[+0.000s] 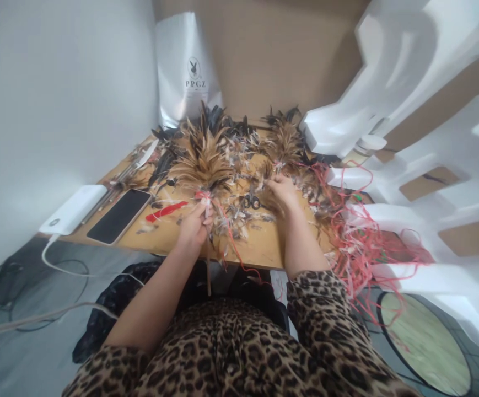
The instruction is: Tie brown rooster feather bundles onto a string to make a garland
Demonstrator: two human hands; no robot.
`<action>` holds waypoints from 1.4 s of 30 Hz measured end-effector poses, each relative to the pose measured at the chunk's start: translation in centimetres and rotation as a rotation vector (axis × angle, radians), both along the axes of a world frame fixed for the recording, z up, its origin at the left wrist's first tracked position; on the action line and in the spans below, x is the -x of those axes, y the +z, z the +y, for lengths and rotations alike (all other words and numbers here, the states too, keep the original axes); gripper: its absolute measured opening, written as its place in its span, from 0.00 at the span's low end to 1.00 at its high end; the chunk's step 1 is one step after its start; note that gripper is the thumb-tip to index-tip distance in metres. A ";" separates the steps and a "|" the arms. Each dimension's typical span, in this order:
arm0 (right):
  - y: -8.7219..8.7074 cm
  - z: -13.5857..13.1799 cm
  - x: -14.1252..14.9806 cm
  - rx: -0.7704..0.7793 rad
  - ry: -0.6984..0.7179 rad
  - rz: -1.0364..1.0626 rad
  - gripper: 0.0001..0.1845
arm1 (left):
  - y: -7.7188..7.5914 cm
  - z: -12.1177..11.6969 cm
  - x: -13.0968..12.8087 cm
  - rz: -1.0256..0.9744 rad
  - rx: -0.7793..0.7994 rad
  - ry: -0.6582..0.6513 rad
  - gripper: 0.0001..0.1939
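My left hand (194,223) is closed round the thin stick of a feather duster (204,157), just below its red and white binding. The duster's brown feathers fan out away from me, with dark ones at the far end, and the stick's lower end (209,281) hangs past the table edge. My right hand (281,192) reaches over the table, its fingers pinched at small brown feathers (266,172). Black-handled scissors (252,202) lie between my hands. Beyond my right hand rests another brown feather bundle (284,140) with a pinkish binding.
Loose feathers litter the wooden table (259,237). A phone (119,216), a white power bank (74,208) with a cable and a red strip (167,211) lie to the left. Tangled pink string (359,242) and white foam pieces (429,275) crowd the right. A white bag (187,71) stands behind.
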State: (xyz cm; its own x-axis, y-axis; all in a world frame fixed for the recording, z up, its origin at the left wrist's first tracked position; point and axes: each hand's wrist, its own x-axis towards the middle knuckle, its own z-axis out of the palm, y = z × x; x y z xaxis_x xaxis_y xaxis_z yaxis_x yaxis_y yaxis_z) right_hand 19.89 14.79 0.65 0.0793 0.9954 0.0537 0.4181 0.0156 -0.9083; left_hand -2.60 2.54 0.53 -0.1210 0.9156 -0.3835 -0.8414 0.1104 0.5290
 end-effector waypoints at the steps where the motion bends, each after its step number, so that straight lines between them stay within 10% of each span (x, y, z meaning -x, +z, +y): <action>1: 0.3 -0.8 0.8 0.033 0.113 0.213 0.17 | -0.2 0.2 -0.1 0.014 0.002 0.013 0.07; 7: 0.7 -5.4 7.0 0.157 0.554 0.683 0.22 | -1.1 0.7 -1.4 0.159 -0.039 0.045 0.03; 42: -2.1 -6.2 10.2 0.093 0.394 0.654 0.24 | -2.2 0.1 -2.6 0.515 -0.156 0.160 0.16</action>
